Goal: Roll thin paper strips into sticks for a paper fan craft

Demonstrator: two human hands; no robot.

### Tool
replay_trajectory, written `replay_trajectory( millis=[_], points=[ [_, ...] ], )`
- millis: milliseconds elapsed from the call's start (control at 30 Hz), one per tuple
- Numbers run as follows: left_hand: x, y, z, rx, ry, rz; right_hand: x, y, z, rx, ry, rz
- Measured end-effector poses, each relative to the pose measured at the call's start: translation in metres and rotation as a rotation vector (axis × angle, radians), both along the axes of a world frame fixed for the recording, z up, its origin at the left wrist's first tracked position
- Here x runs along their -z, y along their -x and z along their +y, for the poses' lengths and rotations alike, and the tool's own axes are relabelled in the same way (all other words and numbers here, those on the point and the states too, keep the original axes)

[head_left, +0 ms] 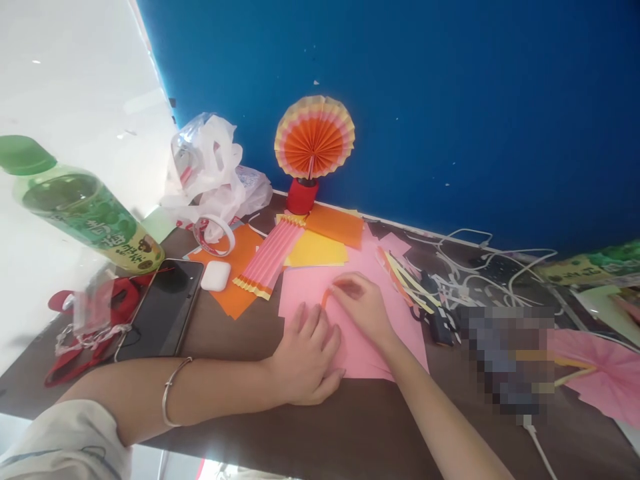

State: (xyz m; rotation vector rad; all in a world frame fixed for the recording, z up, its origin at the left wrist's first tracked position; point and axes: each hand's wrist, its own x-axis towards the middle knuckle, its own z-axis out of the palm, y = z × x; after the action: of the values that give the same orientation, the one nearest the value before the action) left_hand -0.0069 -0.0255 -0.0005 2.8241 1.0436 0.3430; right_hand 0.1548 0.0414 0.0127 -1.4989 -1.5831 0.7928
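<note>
Pink paper lies flat on the dark table. My left hand rests palm down on its left part, fingers apart. To the right and slightly farther back, my right hand pinches a narrow orange strip between thumb and fingertips, its lower end near my left fingertips. Beyond my hands are yellow sheets and an orange sheet. A pleated pink piece with yellow and orange edges lies to their left, over orange paper.
A round paper fan stands in a red holder by the blue wall. Left are a bottle, phone, white case, tape roll and plastic bags. Paper strips, white cables and a pink fan lie right.
</note>
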Motion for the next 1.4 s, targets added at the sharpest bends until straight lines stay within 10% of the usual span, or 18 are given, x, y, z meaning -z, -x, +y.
replay_trajectory(
  millis=[1400],
  points=[
    [-0.001, 0.000, 0.004, -0.049, 0.111, -0.040, 0.011, -0.004, 0.038, 0.054, -0.056, -0.050]
  ],
)
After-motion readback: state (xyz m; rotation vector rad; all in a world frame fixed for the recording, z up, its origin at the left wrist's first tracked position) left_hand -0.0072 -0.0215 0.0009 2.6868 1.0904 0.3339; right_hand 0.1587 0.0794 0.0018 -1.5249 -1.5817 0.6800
